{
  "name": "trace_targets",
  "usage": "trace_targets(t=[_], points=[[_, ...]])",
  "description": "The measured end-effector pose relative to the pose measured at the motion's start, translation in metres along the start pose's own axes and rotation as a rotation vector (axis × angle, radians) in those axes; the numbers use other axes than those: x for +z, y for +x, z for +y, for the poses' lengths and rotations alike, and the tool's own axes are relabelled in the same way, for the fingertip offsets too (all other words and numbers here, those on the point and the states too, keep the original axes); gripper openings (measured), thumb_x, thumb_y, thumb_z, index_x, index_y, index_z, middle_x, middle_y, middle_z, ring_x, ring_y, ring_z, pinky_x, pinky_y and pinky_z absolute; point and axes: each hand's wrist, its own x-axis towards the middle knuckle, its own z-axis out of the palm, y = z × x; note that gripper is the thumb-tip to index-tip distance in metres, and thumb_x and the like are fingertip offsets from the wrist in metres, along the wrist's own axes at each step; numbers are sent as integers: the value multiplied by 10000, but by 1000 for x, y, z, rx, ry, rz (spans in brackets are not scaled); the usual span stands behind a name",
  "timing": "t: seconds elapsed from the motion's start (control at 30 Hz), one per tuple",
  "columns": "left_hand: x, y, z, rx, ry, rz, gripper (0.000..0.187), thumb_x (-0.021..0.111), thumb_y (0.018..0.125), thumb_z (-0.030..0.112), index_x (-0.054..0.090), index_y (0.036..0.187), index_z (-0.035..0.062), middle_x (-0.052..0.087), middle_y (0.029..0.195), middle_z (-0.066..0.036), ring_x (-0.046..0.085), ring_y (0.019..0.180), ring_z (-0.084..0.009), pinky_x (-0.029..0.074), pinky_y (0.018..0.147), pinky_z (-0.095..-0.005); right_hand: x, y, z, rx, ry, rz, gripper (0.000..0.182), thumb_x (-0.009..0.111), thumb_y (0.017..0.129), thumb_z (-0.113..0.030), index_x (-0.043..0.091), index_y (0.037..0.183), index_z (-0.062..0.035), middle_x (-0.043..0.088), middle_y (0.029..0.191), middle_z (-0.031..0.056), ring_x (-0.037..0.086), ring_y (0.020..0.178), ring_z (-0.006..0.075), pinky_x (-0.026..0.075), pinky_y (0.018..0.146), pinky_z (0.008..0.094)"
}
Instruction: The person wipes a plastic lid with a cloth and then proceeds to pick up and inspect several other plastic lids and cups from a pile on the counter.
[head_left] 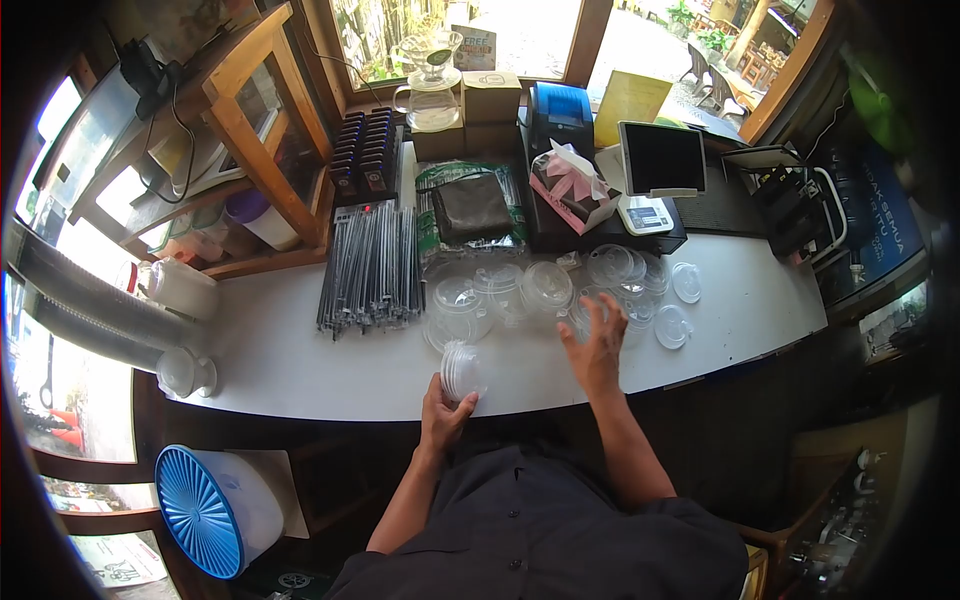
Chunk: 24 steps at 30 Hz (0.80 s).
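While left hand [443, 418] grips one lid stack [463, 372], two lids [686, 283] rightmost.

Two hands [597, 350]; one held stack of lids [462, 371], its number unclear. Loose lids [548, 287] overlap beyond sure counting; two lie separately. One worktop [265, 350], one tablet [662, 157], one tissue box [562, 205], one carafe [432, 112], one tub [262, 505]. Straws [370, 265]: too dense to count.

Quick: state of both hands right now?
Left hand: closed, holding a stack of clear lids.
Right hand: open, apparently holding nothing, near the loose clear lids.
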Motion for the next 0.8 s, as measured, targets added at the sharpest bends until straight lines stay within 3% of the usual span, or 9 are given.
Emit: trace_targets(t=[0.17, 0.57, 0.67, 0.8], points=[[-7, 2, 3, 15, 105, -64, 439, 774, 897, 178, 539, 1204, -32, 658, 1067, -96, 608, 968, -145, 504, 891, -316, -1, 14, 22, 128, -139, -128, 584, 818, 836, -228, 572, 1353, -112, 408, 1462, 172, 413, 1352, 396, 338, 1152, 514], [-10, 2, 3, -4, -53, -70, 504, 778, 896, 183, 521, 1274, -29, 627, 1155, -92, 589, 1053, -153, 478, 943, -313, -34, 18, 6, 159, -47, -90, 583, 828, 823, -199, 586, 1343, -98, 437, 1432, 182, 420, 1336, 398, 403, 1111, 502], [-10, 3, 2, -7, -89, -75, 504, 779, 908, 186, 517, 1285, -23, 629, 1150, -85, 590, 1045, -142, 475, 940, -306, -53, 18, -5, 199, 24, -74, 573, 826, 824, -201, 591, 1334, -86, 450, 1423, 196, 441, 1319, 399, 407, 1108, 487], [-1, 5, 11, 19, -166, -71, 521, 781, 924, 196, 510, 1315, -16, 612, 1204, -82, 581, 1093, -147, 459, 981, -308, -53, 10, -18, 82, 411, -135, 561, 819, 850, -215, 590, 1337, -57, 458, 1418, 191, 469, 1325, 357, 389, 1124, 430]])
